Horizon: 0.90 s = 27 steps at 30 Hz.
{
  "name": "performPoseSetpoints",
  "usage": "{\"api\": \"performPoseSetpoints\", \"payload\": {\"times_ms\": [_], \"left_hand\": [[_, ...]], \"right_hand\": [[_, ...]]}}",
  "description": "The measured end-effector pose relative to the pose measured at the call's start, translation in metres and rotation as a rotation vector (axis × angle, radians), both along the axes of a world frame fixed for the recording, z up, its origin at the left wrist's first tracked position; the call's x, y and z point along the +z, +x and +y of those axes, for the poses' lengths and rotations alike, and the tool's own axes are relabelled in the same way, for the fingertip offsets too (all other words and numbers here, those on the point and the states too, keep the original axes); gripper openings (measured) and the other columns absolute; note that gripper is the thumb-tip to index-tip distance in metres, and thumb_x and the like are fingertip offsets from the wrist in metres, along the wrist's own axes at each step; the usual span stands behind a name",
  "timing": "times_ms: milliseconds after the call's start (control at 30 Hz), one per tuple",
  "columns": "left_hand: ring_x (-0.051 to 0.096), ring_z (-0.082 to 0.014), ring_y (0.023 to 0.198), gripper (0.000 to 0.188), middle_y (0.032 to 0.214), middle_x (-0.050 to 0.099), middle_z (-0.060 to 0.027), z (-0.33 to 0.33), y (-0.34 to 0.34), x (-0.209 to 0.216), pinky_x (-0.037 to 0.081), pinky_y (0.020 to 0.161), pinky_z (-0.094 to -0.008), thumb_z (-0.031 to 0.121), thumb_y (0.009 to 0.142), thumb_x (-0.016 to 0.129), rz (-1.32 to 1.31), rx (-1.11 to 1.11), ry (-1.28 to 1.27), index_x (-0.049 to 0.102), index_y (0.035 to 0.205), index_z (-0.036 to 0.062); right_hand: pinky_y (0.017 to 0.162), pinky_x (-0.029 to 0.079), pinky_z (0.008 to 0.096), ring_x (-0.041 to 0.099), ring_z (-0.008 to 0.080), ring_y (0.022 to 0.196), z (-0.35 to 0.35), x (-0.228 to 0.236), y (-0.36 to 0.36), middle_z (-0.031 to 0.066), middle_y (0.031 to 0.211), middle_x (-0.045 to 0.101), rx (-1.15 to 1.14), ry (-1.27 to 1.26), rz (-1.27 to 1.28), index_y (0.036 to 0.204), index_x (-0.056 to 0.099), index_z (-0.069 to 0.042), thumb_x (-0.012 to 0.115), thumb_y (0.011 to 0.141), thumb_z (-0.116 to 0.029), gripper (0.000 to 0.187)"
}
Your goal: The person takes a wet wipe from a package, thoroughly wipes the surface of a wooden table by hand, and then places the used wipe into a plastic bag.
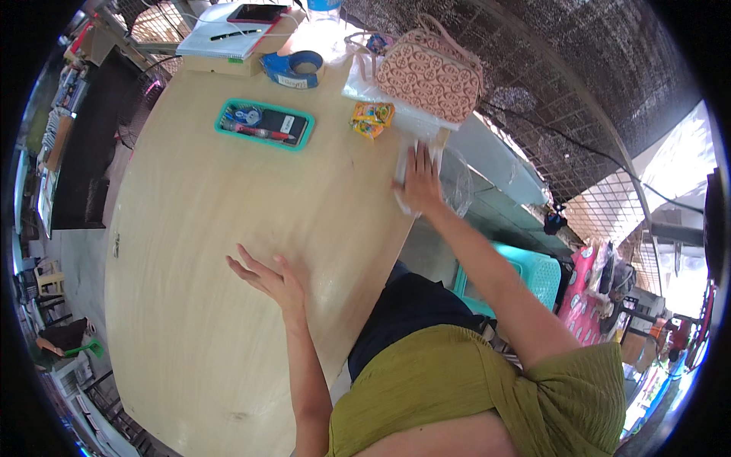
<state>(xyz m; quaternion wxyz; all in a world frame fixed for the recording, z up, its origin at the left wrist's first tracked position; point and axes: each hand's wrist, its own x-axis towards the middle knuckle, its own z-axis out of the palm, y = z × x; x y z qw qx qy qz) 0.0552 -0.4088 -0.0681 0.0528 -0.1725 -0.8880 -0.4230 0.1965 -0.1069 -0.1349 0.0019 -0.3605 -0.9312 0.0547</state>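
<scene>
My right hand (420,183) lies flat, fingers stretched forward, on a clear plastic bag (457,179) at the right edge of the wooden table (183,251). Part of the bag hangs past that edge. Over the middle of the table my left hand (270,280) is raised a little, its fingers apart and nothing in it. Just beyond my right hand are small yellow packets (371,119). A patterned pink-brown handbag (430,72) stands behind them on more clear plastic.
A teal tray (311,131) holds pens, scissors and a dark item. Behind it are a blue tape dispenser (293,70) and a notebook (217,34) with a pen (234,35) and phone (259,14) on top. A teal plastic basket (533,274) stands below the table's right side.
</scene>
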Motion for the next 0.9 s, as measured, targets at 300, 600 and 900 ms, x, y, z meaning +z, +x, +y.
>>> {"api": "performPoseSetpoints", "payload": {"times_ms": [300,600,900], "left_hand": [[0.000,-0.0400,0.146,0.076,0.156,0.001,-0.0258,-0.024,-0.004,0.022,0.014,0.113,-0.0582,0.054,0.099,0.040,-0.006,0.071,0.137,0.017,0.152,0.0050],[0.000,-0.0387,0.146,0.074,0.156,0.002,-0.0261,-0.047,0.023,0.013,0.013,0.114,-0.0560,0.053,0.099,0.041,-0.029,0.199,0.148,0.019,0.152,0.0054],[0.005,-0.0408,0.146,0.072,0.156,0.004,-0.0280,-0.016,0.058,0.023,0.015,0.114,-0.0549,0.049,0.099,0.044,0.082,0.211,0.134,0.023,0.151,0.0044]], "right_hand": [[0.116,0.019,0.0548,0.013,0.0416,0.146,-0.067,0.018,0.022,0.0300,0.156,0.008,0.105,-0.084,-0.130,0.147,0.015,0.010,0.064,0.081,-0.058,0.107],[0.114,0.024,0.0562,0.011,0.0411,0.146,-0.060,0.015,0.029,0.0297,0.156,0.006,0.129,-0.084,-0.193,0.147,0.012,0.011,0.064,0.080,-0.059,0.109],[0.115,0.021,0.0563,0.011,0.0447,0.145,0.000,0.004,0.024,0.0322,0.155,0.006,0.258,-0.065,-0.112,0.147,0.013,0.012,0.063,0.081,-0.060,0.109]]}}
